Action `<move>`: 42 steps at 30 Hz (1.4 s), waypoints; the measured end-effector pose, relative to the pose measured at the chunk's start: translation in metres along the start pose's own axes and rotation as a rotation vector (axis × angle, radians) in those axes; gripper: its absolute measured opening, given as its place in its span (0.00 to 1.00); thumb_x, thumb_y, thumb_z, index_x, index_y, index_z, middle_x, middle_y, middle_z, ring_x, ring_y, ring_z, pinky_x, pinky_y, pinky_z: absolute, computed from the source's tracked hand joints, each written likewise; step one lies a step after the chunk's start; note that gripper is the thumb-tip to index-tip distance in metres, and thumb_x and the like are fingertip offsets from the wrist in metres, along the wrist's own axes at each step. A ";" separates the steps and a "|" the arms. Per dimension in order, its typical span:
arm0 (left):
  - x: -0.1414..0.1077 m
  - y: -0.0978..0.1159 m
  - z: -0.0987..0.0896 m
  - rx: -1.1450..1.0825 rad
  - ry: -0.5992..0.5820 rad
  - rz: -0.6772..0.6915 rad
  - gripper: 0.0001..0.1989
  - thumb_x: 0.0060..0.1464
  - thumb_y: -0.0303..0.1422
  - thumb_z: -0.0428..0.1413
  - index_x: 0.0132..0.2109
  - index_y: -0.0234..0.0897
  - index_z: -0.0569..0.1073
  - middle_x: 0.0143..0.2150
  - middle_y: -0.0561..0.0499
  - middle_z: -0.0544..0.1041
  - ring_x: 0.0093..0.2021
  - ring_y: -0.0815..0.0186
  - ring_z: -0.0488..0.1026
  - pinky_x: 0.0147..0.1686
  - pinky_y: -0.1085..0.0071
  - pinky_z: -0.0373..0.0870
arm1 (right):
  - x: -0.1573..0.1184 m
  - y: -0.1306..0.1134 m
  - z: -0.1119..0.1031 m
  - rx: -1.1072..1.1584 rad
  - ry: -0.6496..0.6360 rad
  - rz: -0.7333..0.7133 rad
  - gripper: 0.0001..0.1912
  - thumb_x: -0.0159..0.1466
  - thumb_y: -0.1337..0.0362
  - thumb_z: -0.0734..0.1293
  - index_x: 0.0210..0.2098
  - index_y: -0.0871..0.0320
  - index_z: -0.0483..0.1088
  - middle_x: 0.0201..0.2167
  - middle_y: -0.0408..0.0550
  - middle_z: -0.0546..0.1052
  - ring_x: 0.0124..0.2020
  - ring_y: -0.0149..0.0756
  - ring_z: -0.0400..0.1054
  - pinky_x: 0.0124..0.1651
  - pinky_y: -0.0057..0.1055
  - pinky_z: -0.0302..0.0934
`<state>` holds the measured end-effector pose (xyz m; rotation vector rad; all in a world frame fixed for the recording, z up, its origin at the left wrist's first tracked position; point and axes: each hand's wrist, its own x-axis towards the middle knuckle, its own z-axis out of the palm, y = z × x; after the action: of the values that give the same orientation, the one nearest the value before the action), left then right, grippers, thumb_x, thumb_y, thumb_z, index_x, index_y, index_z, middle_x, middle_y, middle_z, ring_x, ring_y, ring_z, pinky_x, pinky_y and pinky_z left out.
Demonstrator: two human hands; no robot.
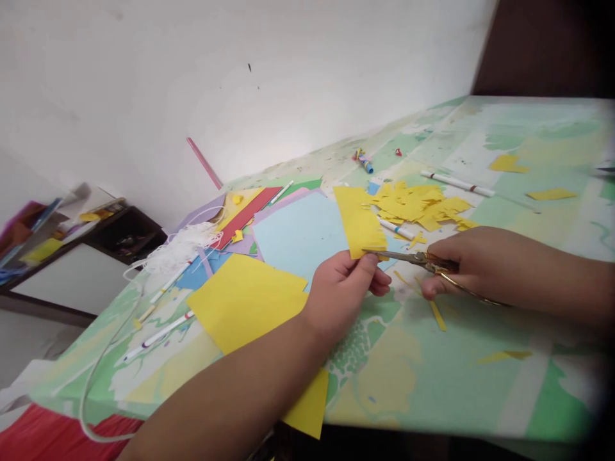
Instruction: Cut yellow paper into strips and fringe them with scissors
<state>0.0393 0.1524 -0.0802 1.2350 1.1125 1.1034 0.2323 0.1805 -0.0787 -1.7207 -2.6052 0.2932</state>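
My left hand (343, 288) pinches the lower end of a yellow paper strip (358, 221) between thumb and fingers. Short slits fringe the strip's right edge. In my right hand (461, 262) are scissors (416, 258) with gold-coloured handles. Their blades lie across the strip's lower end, just above my left thumb. A heap of small yellow paper cuttings (418, 202) lies behind the scissors, with a white marker (396, 229) partly under it. Larger yellow sheets (250, 298) spread beneath and beside my left forearm.
Light blue paper (302, 230), a red strip (250, 218) and tangled white string (185, 246) cover the table's left side. Another marker (456, 184) and a small blue-and-yellow roll (365, 161) lie farther back. The patterned tablecloth (384, 384) reaches the near edge. A dark shelf (86, 256) stands left.
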 end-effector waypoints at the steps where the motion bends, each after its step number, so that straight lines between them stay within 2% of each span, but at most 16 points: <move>1: 0.000 0.000 0.000 0.003 -0.002 0.003 0.10 0.49 0.36 0.53 0.26 0.34 0.69 0.20 0.55 0.72 0.21 0.74 0.68 0.25 0.76 0.66 | 0.000 0.000 0.000 -0.003 -0.002 0.005 0.24 0.50 0.40 0.57 0.18 0.54 0.59 0.17 0.43 0.67 0.20 0.34 0.58 0.21 0.29 0.45; 7: 0.000 0.000 -0.001 0.022 0.000 0.003 0.11 0.48 0.37 0.53 0.26 0.33 0.70 0.20 0.54 0.72 0.21 0.73 0.68 0.26 0.75 0.66 | 0.001 0.003 0.001 0.002 -0.016 -0.011 0.23 0.50 0.40 0.57 0.18 0.54 0.58 0.17 0.42 0.66 0.20 0.33 0.57 0.21 0.29 0.45; 16: -0.001 0.004 0.001 -0.069 0.038 -0.014 0.10 0.48 0.36 0.54 0.28 0.33 0.69 0.19 0.55 0.71 0.19 0.74 0.67 0.23 0.75 0.66 | -0.001 0.004 0.002 0.032 -0.019 -0.069 0.22 0.52 0.41 0.55 0.23 0.53 0.60 0.21 0.41 0.68 0.22 0.33 0.58 0.22 0.29 0.47; 26: 0.004 0.003 -0.002 -0.004 0.116 -0.036 0.11 0.47 0.38 0.54 0.26 0.33 0.67 0.18 0.57 0.69 0.18 0.75 0.66 0.22 0.77 0.65 | -0.001 0.007 0.005 0.048 -0.012 -0.076 0.24 0.51 0.39 0.55 0.23 0.53 0.61 0.21 0.42 0.68 0.22 0.33 0.58 0.22 0.29 0.46; 31: 0.003 0.002 -0.001 0.028 0.097 0.005 0.11 0.48 0.38 0.53 0.25 0.34 0.67 0.18 0.56 0.69 0.19 0.75 0.66 0.23 0.76 0.64 | -0.002 0.004 0.004 0.012 0.015 -0.044 0.25 0.50 0.37 0.55 0.22 0.54 0.61 0.20 0.43 0.67 0.21 0.34 0.57 0.22 0.29 0.45; 35: 0.000 0.003 0.000 0.074 0.086 -0.005 0.12 0.49 0.36 0.52 0.23 0.34 0.66 0.18 0.56 0.69 0.20 0.74 0.66 0.24 0.76 0.64 | -0.003 0.000 0.001 0.044 -0.012 -0.035 0.26 0.50 0.37 0.54 0.23 0.54 0.61 0.21 0.44 0.68 0.22 0.35 0.58 0.22 0.29 0.46; 42: -0.001 0.005 0.001 0.096 0.072 0.011 0.12 0.50 0.36 0.51 0.23 0.34 0.67 0.19 0.55 0.69 0.21 0.73 0.66 0.26 0.74 0.65 | -0.003 0.001 0.002 0.043 0.012 -0.062 0.20 0.51 0.43 0.58 0.22 0.54 0.61 0.20 0.43 0.67 0.21 0.33 0.57 0.22 0.28 0.44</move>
<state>0.0397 0.1516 -0.0751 1.2851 1.2268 1.1213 0.2341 0.1779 -0.0806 -1.6206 -2.6176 0.3341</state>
